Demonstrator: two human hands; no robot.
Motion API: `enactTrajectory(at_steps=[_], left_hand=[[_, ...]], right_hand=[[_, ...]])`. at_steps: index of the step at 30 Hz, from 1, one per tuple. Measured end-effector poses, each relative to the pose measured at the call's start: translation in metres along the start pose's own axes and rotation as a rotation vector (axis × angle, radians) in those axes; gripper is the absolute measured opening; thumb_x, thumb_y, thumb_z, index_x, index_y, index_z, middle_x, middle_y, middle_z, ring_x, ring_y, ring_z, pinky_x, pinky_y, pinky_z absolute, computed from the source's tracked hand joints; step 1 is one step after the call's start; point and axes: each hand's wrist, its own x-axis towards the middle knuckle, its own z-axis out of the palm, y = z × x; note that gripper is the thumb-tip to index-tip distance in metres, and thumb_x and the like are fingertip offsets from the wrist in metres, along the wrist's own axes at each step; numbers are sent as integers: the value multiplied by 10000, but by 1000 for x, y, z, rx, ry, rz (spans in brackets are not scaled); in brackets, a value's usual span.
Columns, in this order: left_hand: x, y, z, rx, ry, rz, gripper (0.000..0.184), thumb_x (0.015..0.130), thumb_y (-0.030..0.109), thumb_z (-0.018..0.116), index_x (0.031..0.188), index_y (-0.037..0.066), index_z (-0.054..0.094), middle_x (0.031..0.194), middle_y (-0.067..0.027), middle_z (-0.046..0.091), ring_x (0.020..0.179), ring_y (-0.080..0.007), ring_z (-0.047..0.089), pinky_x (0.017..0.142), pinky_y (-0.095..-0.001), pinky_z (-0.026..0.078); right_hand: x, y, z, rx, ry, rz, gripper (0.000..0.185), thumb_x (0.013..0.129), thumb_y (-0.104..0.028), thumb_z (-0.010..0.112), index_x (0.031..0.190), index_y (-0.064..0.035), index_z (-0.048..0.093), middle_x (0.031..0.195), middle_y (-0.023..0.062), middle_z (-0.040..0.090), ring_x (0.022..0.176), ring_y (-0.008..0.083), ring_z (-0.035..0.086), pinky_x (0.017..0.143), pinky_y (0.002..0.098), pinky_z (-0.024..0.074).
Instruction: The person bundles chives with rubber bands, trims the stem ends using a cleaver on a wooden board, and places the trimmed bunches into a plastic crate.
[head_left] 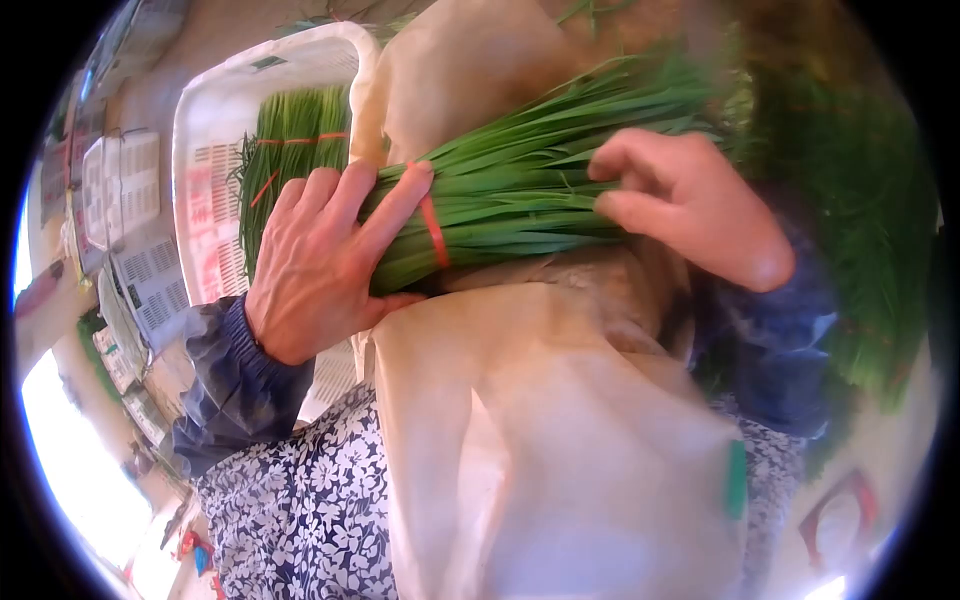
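A thick bunch of green chives (pixel 540 190) lies across my lap, its leaves fanning to the right. An orange-red band (pixel 434 228) circles it near the left end. My left hand (pixel 335 235) grips that end, with the fingers over the top and the thumb low at the near side. Over the leaves on the right is my right hand (pixel 690 195), fingers curled, with thumb and index tips apart. No leaf is plainly held there. Beneath the bunch is a pale cloth apron (pixel 560 440), draped over my legs.
To the left stands a white plastic crate (pixel 185 150) holding several banded chive bundles (pixel 300 125). More loose greens (pixel 850 230) are heaped on the right. Other white crates (pixel 125 190) stand at the far left. A red-edged item (pixel 840 520) lies at the lower right.
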Motion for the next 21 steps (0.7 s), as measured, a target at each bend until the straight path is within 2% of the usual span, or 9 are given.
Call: enactTrajectory(at_steps=[5,7,9,11,13,15,17,18,21], left_hand=[[1,-1,-2,9,-4,-1,939,582,360,839,1385,60,455,1181,-165,511,981,-347,511,867,-443,419],[1,-3,-4,-19,7,5,936,573,345,845,1376,57,459,1188,-163,527,985,-345,511,878,-443,422],[1,-4,-3,-7,47,-8,968,540,370,854,1370,58,465,1159,-131,536,967,-324,509,854,-429,415],[1,-6,0,4,86,-15,1001,507,395,864,1364,59,470,1130,-99,545,948,-302,506,829,-415,408],[-1,-12,1,13,195,-26,929,525,424,855,1307,52,518,1126,-105,577,967,-310,518,846,-425,406],[-13,-19,11,-51,116,-40,950,544,423,862,1330,33,497,1178,-139,579,1066,-339,529,902,-450,418],[5,-21,9,-118,79,-19,899,626,408,859,1344,10,492,1233,-174,593,1175,-354,556,957,-470,443],[10,-20,6,-118,73,-22,889,622,382,857,1343,11,493,1230,-176,592,1165,-356,557,952,-467,446],[13,-13,-6,-111,48,-48,861,609,304,851,1338,13,497,1223,-180,591,1136,-363,560,937,-457,452]], right_hand=[[5,-30,-21,-83,-374,192,213,788,-146,694,891,27,623,672,137,578,605,206,538,588,354,450],[13,-26,-15,114,-304,-220,186,806,-131,683,896,19,622,725,136,589,656,204,552,624,346,451],[26,-27,-18,72,-379,-259,149,846,-80,655,948,28,643,814,90,621,757,173,585,683,325,457],[47,-35,-6,35,-197,-480,163,865,-103,637,961,29,646,845,90,647,751,173,604,687,326,475],[68,-54,21,202,-215,-391,186,873,-143,617,916,36,634,767,92,611,710,181,603,667,338,472],[85,-69,47,519,-250,-176,283,887,-225,577,827,50,608,610,95,539,629,196,601,626,364,465],[96,-65,41,139,-109,-594,259,877,-226,588,839,30,596,672,78,550,698,212,607,649,364,469],[100,-71,50,87,-81,-578,259,877,-226,588,839,30,596,672,78,550,698,212,607,649,364,469],[104,-100,95,473,-11,-841,256,968,-189,521,796,-14,595,659,42,537,547,113,507,504,260,465]])
